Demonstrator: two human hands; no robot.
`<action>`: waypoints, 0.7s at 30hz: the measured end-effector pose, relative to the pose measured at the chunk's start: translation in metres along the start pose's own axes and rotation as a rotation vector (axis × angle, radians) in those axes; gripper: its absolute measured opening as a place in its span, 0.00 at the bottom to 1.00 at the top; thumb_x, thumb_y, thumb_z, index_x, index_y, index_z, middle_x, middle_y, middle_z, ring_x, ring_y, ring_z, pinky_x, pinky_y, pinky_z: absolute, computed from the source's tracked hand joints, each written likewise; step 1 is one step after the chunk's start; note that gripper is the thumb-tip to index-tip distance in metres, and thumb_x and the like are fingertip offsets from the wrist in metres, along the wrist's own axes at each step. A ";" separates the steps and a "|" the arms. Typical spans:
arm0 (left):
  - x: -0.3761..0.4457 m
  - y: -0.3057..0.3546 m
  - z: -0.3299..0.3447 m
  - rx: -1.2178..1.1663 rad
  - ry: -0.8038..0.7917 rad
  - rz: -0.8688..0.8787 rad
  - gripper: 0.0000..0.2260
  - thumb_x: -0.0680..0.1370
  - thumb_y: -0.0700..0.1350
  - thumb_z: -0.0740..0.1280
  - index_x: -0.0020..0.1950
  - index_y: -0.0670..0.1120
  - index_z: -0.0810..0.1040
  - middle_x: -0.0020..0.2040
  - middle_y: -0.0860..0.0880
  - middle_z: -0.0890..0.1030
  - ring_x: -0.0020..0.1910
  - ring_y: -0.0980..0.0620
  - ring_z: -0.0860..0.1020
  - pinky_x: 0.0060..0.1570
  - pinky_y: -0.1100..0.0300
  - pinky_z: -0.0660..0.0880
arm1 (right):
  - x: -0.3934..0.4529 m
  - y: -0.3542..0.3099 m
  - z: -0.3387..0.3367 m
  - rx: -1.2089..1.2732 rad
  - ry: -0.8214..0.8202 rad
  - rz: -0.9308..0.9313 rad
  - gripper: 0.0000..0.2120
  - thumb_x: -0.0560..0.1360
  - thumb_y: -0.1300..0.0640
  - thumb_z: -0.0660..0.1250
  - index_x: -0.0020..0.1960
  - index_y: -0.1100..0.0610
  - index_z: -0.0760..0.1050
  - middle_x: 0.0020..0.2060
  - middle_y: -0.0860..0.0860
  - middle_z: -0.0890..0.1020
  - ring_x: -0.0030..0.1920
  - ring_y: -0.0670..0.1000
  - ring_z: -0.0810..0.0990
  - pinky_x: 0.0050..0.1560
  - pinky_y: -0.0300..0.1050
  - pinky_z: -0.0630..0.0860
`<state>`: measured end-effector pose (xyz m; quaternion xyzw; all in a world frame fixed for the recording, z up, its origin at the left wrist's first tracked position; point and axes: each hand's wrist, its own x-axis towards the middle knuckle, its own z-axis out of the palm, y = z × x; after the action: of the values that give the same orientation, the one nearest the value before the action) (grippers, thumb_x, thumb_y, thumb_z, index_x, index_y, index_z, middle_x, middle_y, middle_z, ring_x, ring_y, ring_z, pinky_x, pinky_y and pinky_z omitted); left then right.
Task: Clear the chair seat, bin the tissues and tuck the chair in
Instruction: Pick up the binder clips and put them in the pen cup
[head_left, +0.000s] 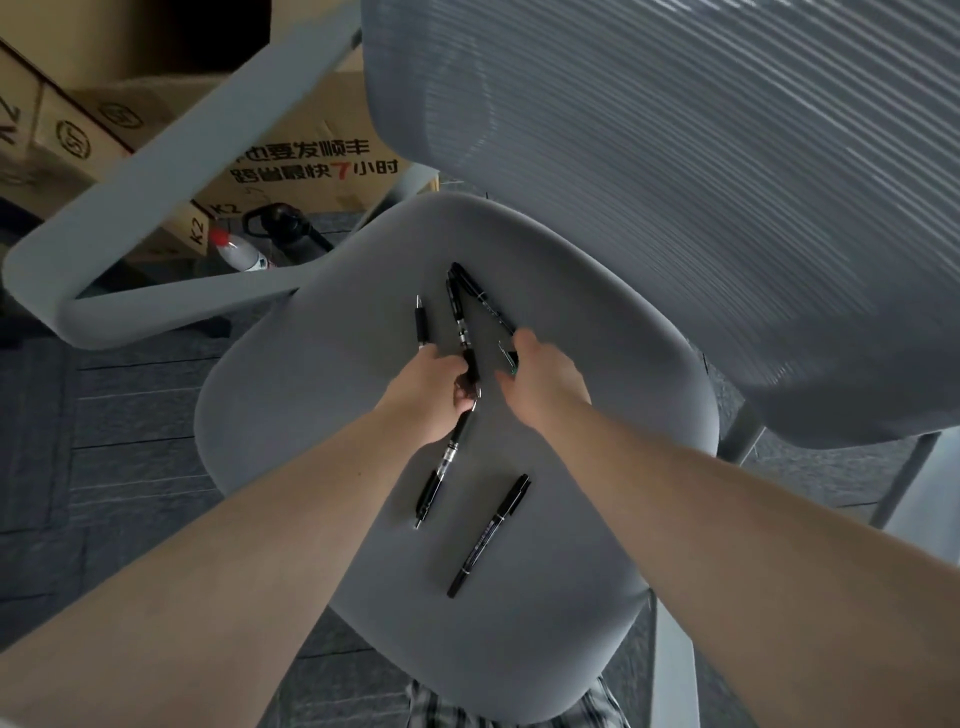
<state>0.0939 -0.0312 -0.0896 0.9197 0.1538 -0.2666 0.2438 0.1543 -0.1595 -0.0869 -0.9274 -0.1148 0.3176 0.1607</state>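
Note:
A grey chair seat (322, 415) fills the middle, with its mesh backrest (675, 182) at the upper right. Several black pens lie on the seat. My left hand (431, 389) is closed around a black pen (447, 457) whose tip points toward me, and another pen (460, 322) runs away from the same fist. My right hand (540, 379) rests on the end of a third pen (480, 299), fingers curled over a small dark clip-like item; the grip is partly hidden. A short pen (422, 322) lies left of my hands. A black marker (488, 535) lies nearer me. No tissues are in view.
The chair's grey armrest (156, 182) loops at the left. Behind it stand cardboard boxes (311, 161), a red-capped plastic bottle (239, 252) and a black bottle (291, 228) on the dark carpet. A chair leg (904, 483) shows at the right.

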 end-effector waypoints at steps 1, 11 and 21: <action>0.001 0.001 0.001 0.011 -0.013 -0.010 0.16 0.78 0.44 0.66 0.65 0.45 0.73 0.58 0.44 0.71 0.57 0.43 0.75 0.57 0.54 0.72 | 0.001 0.000 0.001 -0.012 -0.007 -0.002 0.13 0.80 0.55 0.60 0.62 0.59 0.66 0.55 0.60 0.76 0.56 0.63 0.76 0.41 0.48 0.70; 0.002 0.012 0.017 0.057 -0.032 -0.144 0.10 0.75 0.34 0.61 0.55 0.41 0.74 0.56 0.43 0.73 0.56 0.40 0.75 0.47 0.54 0.70 | -0.005 0.002 -0.003 -0.004 0.001 0.009 0.10 0.80 0.59 0.57 0.60 0.61 0.67 0.56 0.60 0.75 0.58 0.63 0.74 0.44 0.48 0.67; -0.027 0.010 -0.036 -0.096 0.051 -0.208 0.08 0.78 0.43 0.62 0.54 0.41 0.77 0.54 0.44 0.79 0.53 0.41 0.77 0.45 0.55 0.72 | -0.030 -0.021 -0.048 -0.030 0.004 -0.032 0.07 0.79 0.59 0.57 0.53 0.62 0.69 0.56 0.62 0.76 0.57 0.64 0.74 0.44 0.48 0.67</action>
<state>0.0915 -0.0246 -0.0439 0.8925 0.2670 -0.2594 0.2546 0.1594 -0.1602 -0.0267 -0.9285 -0.1339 0.3112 0.1522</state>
